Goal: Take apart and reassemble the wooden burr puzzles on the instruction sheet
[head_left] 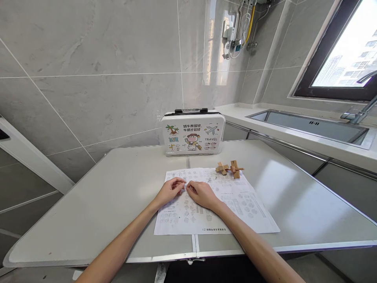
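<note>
Instruction sheet, white, densely diagrammed

Two bare forearms in shot, no sleeves to frame edge. Left hand and right hand: no gloves, rings, watch or wristband. Slim wrists, short plain nails as far as visible. No markings anywhere.

Sheet on table; wooden puzzle on sheet; case behind.
</note>
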A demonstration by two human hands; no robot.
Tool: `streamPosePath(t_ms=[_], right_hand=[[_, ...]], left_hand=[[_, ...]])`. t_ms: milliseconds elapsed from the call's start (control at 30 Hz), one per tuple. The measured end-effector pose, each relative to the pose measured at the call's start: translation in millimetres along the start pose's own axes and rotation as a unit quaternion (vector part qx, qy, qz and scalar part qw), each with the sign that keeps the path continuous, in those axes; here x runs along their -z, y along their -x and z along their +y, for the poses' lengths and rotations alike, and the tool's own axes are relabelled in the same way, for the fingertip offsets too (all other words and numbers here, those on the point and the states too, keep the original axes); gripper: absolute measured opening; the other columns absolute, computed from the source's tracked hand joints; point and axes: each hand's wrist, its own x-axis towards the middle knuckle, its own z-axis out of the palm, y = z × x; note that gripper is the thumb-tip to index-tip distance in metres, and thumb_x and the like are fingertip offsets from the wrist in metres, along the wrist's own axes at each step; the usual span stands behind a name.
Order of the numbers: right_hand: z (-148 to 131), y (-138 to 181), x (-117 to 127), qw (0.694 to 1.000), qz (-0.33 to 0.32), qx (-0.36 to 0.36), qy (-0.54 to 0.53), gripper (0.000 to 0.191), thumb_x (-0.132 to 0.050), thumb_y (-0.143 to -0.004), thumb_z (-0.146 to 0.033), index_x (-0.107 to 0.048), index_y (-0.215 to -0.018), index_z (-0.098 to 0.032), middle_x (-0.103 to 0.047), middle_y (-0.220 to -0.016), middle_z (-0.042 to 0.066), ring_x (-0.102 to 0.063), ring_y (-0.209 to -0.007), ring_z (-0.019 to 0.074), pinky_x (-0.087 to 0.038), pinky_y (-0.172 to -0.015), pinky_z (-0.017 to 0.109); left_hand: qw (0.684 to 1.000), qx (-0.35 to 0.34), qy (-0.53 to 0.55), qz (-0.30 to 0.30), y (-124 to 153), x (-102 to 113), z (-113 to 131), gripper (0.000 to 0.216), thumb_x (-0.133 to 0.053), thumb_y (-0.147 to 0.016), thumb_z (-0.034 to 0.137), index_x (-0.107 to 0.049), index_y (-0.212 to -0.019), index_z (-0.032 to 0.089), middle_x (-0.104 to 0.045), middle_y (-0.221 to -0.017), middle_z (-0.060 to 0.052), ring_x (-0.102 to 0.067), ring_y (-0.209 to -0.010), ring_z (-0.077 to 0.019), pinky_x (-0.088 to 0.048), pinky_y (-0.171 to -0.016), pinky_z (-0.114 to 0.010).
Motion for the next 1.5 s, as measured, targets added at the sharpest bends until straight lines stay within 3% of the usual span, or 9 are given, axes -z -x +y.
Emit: streamPosePath(t_ms=[700, 900, 1033, 1133, 1200, 1333, 1400, 1500], right_hand=[[0.5, -0.2, -1.5, 1.000, 0.008, -0.013, -0.001, 0.019, -0.049, -0.102, -0.028, -0.061, -0.090, -0.023, -0.063, -0.070, -0.002, -0.054, -0.060, 0.0142, -0.030, -0.059, 0.025], [-0.1, -1.7, -1.8, 0.998, 0.038, -0.046, -0.030, 0.035, -0.045, -0.105, -0.040, -0.060, -0.079, -0.023, -0.061, -0.065, -0.001, -0.054, -0.059, 0.0158, -0.032, -0.059, 0.027], [0.2, -4.8, 0.3, 0.982, 0.084, -0.100, -0.137, 0.047, -0.043, -0.105, -0.053, -0.062, -0.074, -0.023, -0.056, -0.057, -0.001, -0.053, -0.055, 0.0164, -0.037, -0.060, 0.027], [3.8, -7.6, 6.3, 0.939, 0.158, -0.157, -0.263, 0.056, -0.040, -0.101, -0.065, -0.060, -0.070, -0.023, -0.050, -0.054, -0.002, -0.047, -0.050, 0.0153, -0.038, -0.055, 0.028], [10.0, -9.6, 12.7, 0.892, 0.245, -0.191, -0.328, 0.058, -0.042, -0.099, -0.068, -0.057, -0.068, -0.022, -0.045, -0.053, -0.003, -0.043, -0.049, 0.0140, -0.037, -0.052, 0.028], [30.0, -13.4, 26.6, 0.743, 0.370, -0.269, -0.488, 0.053, -0.046, -0.098, -0.067, -0.053, -0.070, -0.022, -0.041, -0.052, -0.005, -0.035, -0.043, 0.0101, -0.028, -0.041, 0.025], [39.9, -14.8, 31.2, 0.682, 0.399, -0.296, -0.537, 0.050, -0.044, -0.100, -0.062, -0.051, -0.072, -0.022, -0.039, -0.052, -0.006, -0.033, -0.040, 0.0081, -0.025, -0.038, 0.023], [50.5, -16.0, 34.0, 0.634, 0.404, -0.316, -0.579, 0.046, -0.040, -0.101, -0.058, -0.049, -0.074, -0.022, -0.039, -0.053, -0.007, -0.031, -0.037, 0.0068, -0.023, -0.035, 0.022]], left_hand=[[1.000, 0.006, 0.003, 0.000, 0.5, -0.7, 1.2, 0.045, -0.068, -0.088, 0.057, -0.069, -0.107, 0.017, -0.062, -0.078, -0.002, -0.056, -0.069, -0.0136, -0.044, -0.063, -0.025], [1.000, 0.001, 0.001, -0.001, -0.2, -0.5, 0.3, 0.044, -0.068, -0.089, 0.056, -0.069, -0.107, 0.016, -0.064, -0.081, -0.004, -0.057, -0.069, -0.0132, -0.044, -0.063, -0.025], [1.000, 0.000, 0.002, 0.001, -0.6, -0.4, -0.1, 0.044, -0.068, -0.088, 0.056, -0.069, -0.107, 0.016, -0.066, -0.084, -0.005, -0.058, -0.068, -0.0133, -0.045, -0.063, -0.026], [1.000, -0.001, -0.002, 0.003, -0.7, 0.0, -1.3, 0.043, -0.069, -0.087, 0.055, -0.070, -0.107, 0.017, -0.066, -0.084, -0.005, -0.058, -0.069, -0.0136, -0.046, -0.063, -0.026], [1.000, -0.004, -0.005, 0.005, -0.7, 0.3, -2.4, 0.043, -0.069, -0.087, 0.055, -0.071, -0.107, 0.017, -0.067, -0.085, -0.006, -0.059, -0.069, -0.0139, -0.047, -0.064, -0.027], [1.000, -0.007, -0.017, 0.004, -0.5, 1.0, -3.8, 0.042, -0.068, -0.089, 0.054, -0.071, -0.108, 0.017, -0.068, -0.088, -0.006, -0.060, -0.072, -0.0144, -0.048, -0.068, -0.027], [1.000, -0.008, -0.021, 0.002, -0.4, 1.4, -3.7, 0.041, -0.067, -0.089, 0.055, -0.071, -0.108, 0.018, -0.067, -0.088, -0.006, -0.060, -0.073, -0.0143, -0.048, -0.071, -0.028], [1.000, -0.007, -0.021, -0.002, -0.4, 1.8, -3.3, 0.041, -0.067, -0.090, 0.055, -0.070, -0.108, 0.018, -0.067, -0.088, -0.005, -0.059, -0.073, -0.0141, -0.048, -0.072, -0.028]])
